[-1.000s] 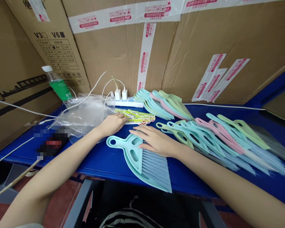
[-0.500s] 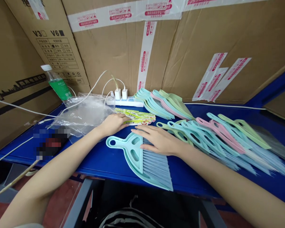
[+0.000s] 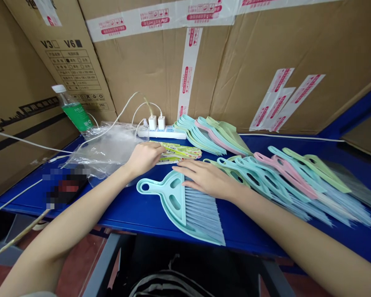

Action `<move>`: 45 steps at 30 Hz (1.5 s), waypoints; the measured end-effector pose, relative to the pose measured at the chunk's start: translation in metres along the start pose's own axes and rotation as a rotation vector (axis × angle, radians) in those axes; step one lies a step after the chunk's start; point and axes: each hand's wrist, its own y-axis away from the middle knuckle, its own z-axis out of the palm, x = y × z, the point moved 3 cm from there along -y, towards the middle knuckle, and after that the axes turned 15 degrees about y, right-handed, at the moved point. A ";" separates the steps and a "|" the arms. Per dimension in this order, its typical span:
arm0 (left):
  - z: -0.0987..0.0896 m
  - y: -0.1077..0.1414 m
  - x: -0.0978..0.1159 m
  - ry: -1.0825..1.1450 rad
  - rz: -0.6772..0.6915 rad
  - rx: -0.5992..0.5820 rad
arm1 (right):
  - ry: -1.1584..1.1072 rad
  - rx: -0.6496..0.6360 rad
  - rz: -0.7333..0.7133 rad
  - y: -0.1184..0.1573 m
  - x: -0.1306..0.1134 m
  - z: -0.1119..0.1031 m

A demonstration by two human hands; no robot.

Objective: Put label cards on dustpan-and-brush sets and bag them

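Note:
A mint-green dustpan (image 3: 165,192) lies on the blue table with a matching brush (image 3: 202,214) nested in it, handle to the left and grey-blue bristles to the right. My right hand (image 3: 204,177) rests over the top of the brush, fingers apart and pointing left. Just behind, my left hand (image 3: 146,156) is closed, its fingertips pinching one of the yellow-green printed label strips (image 3: 181,152) at the left end of their pile. That strip is slightly raised over the others.
Brushes (image 3: 268,177) in mint, pink and green lie in a row at the right. Stacked dustpans (image 3: 213,134) stand behind. A power strip (image 3: 173,134), clear plastic bags (image 3: 108,144), a bottle (image 3: 76,113) and a blurred dark object (image 3: 69,185) are leftward. Cardboard (image 3: 154,66) rises behind.
My left hand has gone from lying with extended fingers on the label strips to a pinch, lifting a strip's end. My right hand has barely moved on the brush.

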 end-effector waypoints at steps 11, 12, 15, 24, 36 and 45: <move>-0.013 0.006 0.021 0.242 0.213 0.132 | -0.041 0.245 0.301 0.001 0.015 -0.038; -0.014 0.006 0.023 0.266 0.223 0.137 | -0.115 0.217 0.340 0.001 0.017 -0.035; -0.014 0.007 0.028 0.343 0.277 0.191 | -0.409 0.078 0.397 0.001 0.016 -0.020; -0.017 0.008 0.037 0.335 0.469 0.320 | -1.197 -0.143 0.518 -0.002 0.005 -0.003; -0.010 0.006 0.030 0.233 0.293 0.254 | -0.646 -0.700 0.511 0.012 0.013 -0.030; -0.009 0.006 0.028 0.244 0.262 0.213 | -0.602 -0.680 0.565 0.011 0.013 -0.030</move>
